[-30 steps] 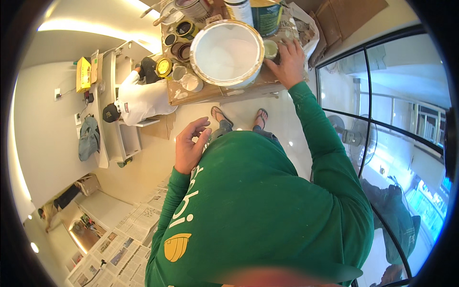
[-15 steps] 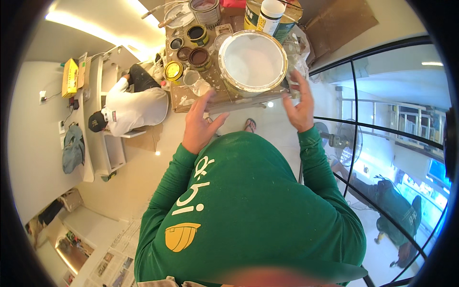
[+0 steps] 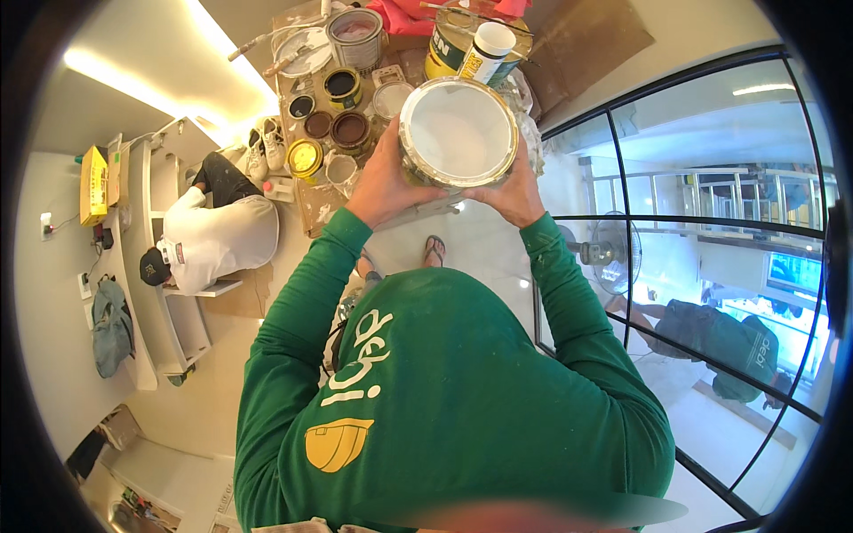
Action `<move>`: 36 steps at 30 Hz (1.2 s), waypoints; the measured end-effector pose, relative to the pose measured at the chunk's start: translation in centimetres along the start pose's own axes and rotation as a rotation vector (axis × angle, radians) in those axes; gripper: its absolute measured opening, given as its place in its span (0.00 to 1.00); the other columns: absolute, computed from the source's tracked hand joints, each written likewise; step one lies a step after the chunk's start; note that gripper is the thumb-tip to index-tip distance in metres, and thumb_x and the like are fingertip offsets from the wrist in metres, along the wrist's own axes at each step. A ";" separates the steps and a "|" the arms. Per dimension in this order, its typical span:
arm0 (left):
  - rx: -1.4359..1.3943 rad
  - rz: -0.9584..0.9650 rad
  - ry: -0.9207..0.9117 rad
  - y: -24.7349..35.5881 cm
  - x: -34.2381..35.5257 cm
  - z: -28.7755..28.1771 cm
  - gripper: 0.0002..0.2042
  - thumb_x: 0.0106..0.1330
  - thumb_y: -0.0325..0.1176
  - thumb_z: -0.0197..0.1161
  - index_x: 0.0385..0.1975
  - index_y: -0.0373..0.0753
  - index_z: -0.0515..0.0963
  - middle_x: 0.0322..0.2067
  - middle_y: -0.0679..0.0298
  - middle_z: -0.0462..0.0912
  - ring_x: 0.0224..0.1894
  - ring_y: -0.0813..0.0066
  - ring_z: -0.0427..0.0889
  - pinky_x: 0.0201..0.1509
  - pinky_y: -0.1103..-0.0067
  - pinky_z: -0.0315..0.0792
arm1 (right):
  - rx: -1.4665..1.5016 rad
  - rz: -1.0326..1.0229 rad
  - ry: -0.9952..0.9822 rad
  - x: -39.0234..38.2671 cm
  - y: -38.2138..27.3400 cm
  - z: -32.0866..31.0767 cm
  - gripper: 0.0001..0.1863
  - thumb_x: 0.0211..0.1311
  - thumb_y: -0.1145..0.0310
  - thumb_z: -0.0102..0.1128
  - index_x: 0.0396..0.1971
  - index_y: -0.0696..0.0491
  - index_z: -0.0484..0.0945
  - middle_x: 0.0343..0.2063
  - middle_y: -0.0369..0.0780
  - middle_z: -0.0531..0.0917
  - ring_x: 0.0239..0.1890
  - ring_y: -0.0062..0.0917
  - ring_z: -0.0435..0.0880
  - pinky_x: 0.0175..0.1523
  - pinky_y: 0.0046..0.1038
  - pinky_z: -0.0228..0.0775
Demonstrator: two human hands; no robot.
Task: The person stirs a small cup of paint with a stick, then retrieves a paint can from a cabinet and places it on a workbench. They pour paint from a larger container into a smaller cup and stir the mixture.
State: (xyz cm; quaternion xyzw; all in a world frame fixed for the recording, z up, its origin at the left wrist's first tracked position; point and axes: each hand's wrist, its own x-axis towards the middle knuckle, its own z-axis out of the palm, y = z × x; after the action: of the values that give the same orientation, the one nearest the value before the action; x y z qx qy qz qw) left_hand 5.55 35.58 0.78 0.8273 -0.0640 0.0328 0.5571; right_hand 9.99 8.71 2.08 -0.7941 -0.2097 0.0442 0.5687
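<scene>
A round white paint bucket (image 3: pixel 458 129), open at the top with pale paint inside and a smeared rim, is between my hands at the table's (image 3: pixel 316 209) near edge. My left hand (image 3: pixel 388 185) presses against its left side, thumb along the near side. On the opposite side my right hand (image 3: pixel 510 191) grips it, its thumb nearly meeting the left one. Whether the bucket's base touches the table is hidden. Left of it stand a clear plastic cup (image 3: pixel 341 169), an open brown paint can (image 3: pixel 352 131), a dark paint can (image 3: pixel 343 84) and a yellow-topped can (image 3: pixel 305 157).
Behind the bucket are a large yellow-green can (image 3: pixel 442 55), a white bottle (image 3: pixel 488 53) and a metal can (image 3: pixel 355 40). A co-worker in a white shirt (image 3: pixel 227 233) crouches at the left by shelving. Black-framed glass panels (image 3: pixel 626 169) run along the right.
My hands have come from apart, in the air on either side, to close around the bucket. The view has shifted, so the table's things appear lower and farther left.
</scene>
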 end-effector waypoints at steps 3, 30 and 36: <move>-0.004 -0.029 0.015 0.6 -0.6 0.0 0.69 0.41 0.45 0.94 0.82 0.32 0.53 0.74 0.41 0.71 0.77 0.47 0.73 0.79 0.62 0.70 | -0.050 -0.038 0.019 -0.2 -0.6 -0.1 0.76 0.38 0.49 0.97 0.83 0.59 0.53 0.75 0.50 0.72 0.77 0.39 0.72 0.81 0.40 0.63; -0.321 0.106 0.403 2.3 -1.5 -2.1 0.29 0.73 0.36 0.72 0.70 0.27 0.76 0.62 0.47 0.85 0.65 0.62 0.84 0.72 0.69 0.74 | -0.071 -0.069 0.050 -2.6 -0.8 0.3 0.75 0.41 0.44 0.94 0.82 0.62 0.52 0.74 0.52 0.69 0.77 0.43 0.70 0.81 0.43 0.61; 0.152 -0.276 0.733 -3.9 -0.5 -10.7 0.29 0.73 0.51 0.74 0.58 0.28 0.86 0.51 0.44 0.92 0.53 0.57 0.91 0.59 0.68 0.82 | -0.169 -0.083 0.002 -3.0 0.6 -0.3 0.75 0.44 0.50 0.94 0.83 0.62 0.48 0.75 0.52 0.69 0.77 0.41 0.70 0.81 0.43 0.61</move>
State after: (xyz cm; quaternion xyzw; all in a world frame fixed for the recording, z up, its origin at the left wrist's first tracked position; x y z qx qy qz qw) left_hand 5.81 46.95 1.14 0.8004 0.2535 0.2554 0.4795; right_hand 7.49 7.12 1.16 -0.8300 -0.2450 0.0016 0.5011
